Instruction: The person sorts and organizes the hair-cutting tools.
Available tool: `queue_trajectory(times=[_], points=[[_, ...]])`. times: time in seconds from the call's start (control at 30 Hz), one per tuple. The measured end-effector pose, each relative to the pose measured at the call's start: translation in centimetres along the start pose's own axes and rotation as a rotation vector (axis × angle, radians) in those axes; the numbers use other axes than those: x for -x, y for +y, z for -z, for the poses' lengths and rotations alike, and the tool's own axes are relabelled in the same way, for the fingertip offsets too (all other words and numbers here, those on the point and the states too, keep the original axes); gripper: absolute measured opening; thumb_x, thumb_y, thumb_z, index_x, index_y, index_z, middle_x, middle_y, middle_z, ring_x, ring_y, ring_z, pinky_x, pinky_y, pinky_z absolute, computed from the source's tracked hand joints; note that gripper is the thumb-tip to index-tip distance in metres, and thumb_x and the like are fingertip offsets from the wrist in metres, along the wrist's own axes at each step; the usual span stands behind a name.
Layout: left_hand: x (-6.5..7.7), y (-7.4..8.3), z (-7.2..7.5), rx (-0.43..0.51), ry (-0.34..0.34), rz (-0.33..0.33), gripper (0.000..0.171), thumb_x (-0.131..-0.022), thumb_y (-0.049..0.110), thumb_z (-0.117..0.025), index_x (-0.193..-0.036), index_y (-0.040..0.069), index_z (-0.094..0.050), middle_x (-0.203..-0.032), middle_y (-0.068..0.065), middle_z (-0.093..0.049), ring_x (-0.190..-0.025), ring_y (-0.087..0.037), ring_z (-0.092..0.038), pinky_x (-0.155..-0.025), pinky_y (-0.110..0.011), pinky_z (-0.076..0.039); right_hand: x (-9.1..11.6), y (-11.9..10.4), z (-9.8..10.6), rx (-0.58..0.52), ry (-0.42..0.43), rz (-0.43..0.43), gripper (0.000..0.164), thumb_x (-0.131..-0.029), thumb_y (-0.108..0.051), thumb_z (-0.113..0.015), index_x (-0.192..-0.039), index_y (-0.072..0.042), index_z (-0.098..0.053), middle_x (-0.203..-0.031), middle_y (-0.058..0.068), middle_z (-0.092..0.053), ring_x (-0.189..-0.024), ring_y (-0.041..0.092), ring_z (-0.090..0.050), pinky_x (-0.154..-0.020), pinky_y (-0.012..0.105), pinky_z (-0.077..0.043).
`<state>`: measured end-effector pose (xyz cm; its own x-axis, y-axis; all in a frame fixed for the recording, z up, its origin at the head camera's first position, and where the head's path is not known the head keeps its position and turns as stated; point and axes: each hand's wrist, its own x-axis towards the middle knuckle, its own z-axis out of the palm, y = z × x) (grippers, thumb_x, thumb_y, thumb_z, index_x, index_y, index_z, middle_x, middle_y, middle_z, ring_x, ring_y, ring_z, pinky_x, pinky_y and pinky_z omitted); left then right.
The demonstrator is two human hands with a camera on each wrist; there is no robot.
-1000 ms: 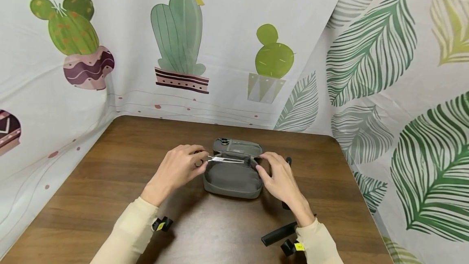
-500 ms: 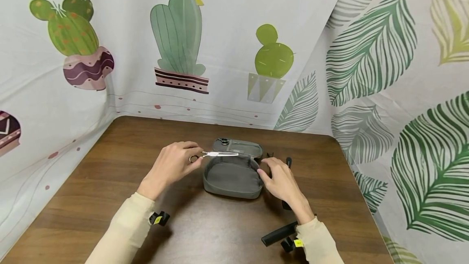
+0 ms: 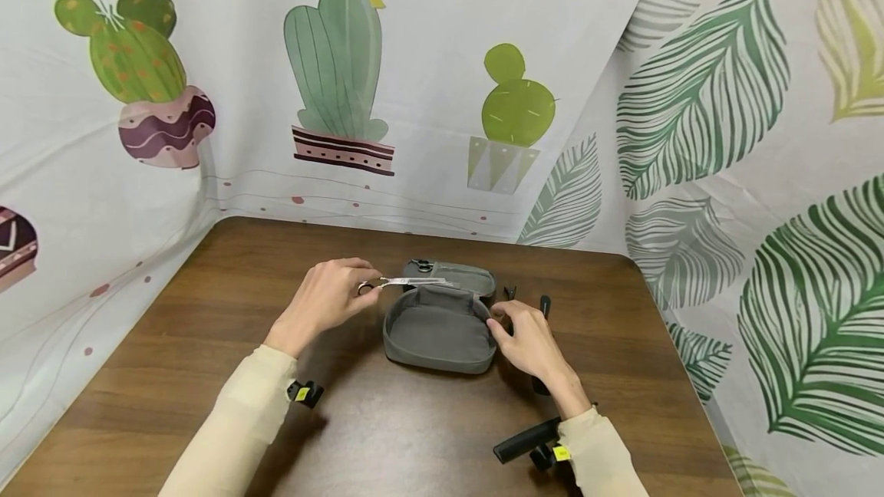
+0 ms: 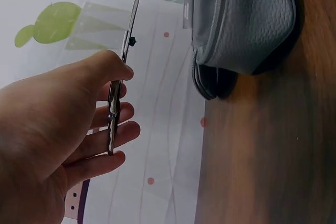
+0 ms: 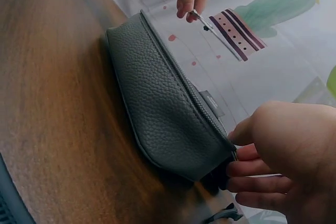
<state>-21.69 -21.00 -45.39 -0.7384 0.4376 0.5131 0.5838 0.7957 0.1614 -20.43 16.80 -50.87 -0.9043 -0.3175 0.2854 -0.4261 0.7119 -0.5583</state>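
My left hand (image 3: 324, 301) pinches a pair of silver scissors (image 3: 414, 281) by the handles, thumb against fingers. In the left wrist view the scissors (image 4: 126, 45) appear edge-on, blades pointing away from the palm. They are raised over the back of an unzipped grey pouch (image 3: 438, 363), whose lid lies folded back. A second pair of scissors (image 3: 423, 265) sits in the lid's pocket. My right hand (image 3: 528, 336) holds the pouch's right rim, thumb at the zipper edge and fingers behind the corner. The pouch's outside (image 5: 157, 98) has a pebbled texture.
On the brown table (image 3: 387, 436) a black clip (image 3: 509, 293) and a black-handled item (image 3: 545, 305) lie beyond my right hand, partly hidden. A long black object (image 3: 525, 442) is near my right wrist. A patterned cloth (image 3: 428, 98) hangs behind the table.
My left hand has lifted the scissors up and back from inside the pouch to above its lid hinge. My right hand has hardly moved at the rim.
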Motion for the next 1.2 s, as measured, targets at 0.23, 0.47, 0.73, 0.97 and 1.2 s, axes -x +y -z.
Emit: queue_trajectory(times=[0.23, 0.47, 0.73, 0.97, 1.2], points=[[-0.8, -1.5, -0.3, 0.029, -0.089, 0.078, 0.021, -0.096, 0.019, -0.083, -0.113, 0.008, -0.09, -0.115, -0.012, -0.087, -0.068, -0.015, -0.07, -0.062, -0.04, -0.06, 0.0, 0.0, -0.2, 0.016, -0.017, -0.014, 0.024, -0.105, -0.016, -0.077, -0.124, -0.003, -0.082, -0.112, 0.011, -0.084, -0.096, 0.024, -0.08, -0.086, 0.044, -0.066], [-1.6, -2.7, -0.1, 0.091, -0.167, 0.145, 0.021, -0.097, 0.022, -0.083, -0.113, 0.01, -0.09, -0.114, -0.01, -0.087, -0.075, -0.017, -0.07, -0.067, -0.041, -0.06, 0.0, -0.1, -0.3, 0.044, -0.015, -0.017, 0.022, -0.104, -0.015, -0.078, -0.123, -0.004, -0.084, -0.11, 0.011, -0.086, -0.097, 0.025, -0.083, -0.085, 0.045, -0.068], [-2.8, -3.7, -0.1, 0.098, -0.241, 0.165, 0.017, -0.093, 0.019, -0.081, -0.106, 0.017, -0.091, -0.086, 0.001, -0.078, -0.062, -0.008, -0.046, -0.054, -0.03, -0.037, 0.0, 0.1, -0.5, 0.04, 0.004, 0.02, 0.019, -0.103, -0.008, -0.077, -0.12, -0.002, -0.084, -0.107, 0.011, -0.086, -0.093, 0.022, -0.083, -0.082, 0.041, -0.068], [-3.5, -4.6, -0.4, 0.083, -0.309, 0.21, 0.022, -0.094, 0.021, -0.08, -0.111, 0.015, -0.091, -0.097, -0.001, -0.085, -0.06, -0.009, -0.042, -0.054, -0.03, -0.033, 0.0, 0.0, -0.5, 0.028, -0.01, 0.023, 0.021, -0.104, -0.008, -0.077, -0.122, -0.001, -0.083, -0.111, 0.013, -0.086, -0.097, 0.026, -0.084, -0.086, 0.045, -0.069], [-4.1, -4.9, -0.5, 0.056, -0.366, 0.235, 0.023, -0.095, 0.022, -0.081, -0.114, 0.013, -0.091, -0.114, -0.008, -0.088, -0.069, -0.014, -0.054, -0.059, -0.03, -0.041, 0.1, 0.0, -0.4, 0.022, -0.027, 0.015, 0.021, -0.104, -0.007, -0.076, -0.124, -0.002, -0.083, -0.113, 0.014, -0.086, -0.099, 0.027, -0.084, -0.086, 0.045, -0.069]])
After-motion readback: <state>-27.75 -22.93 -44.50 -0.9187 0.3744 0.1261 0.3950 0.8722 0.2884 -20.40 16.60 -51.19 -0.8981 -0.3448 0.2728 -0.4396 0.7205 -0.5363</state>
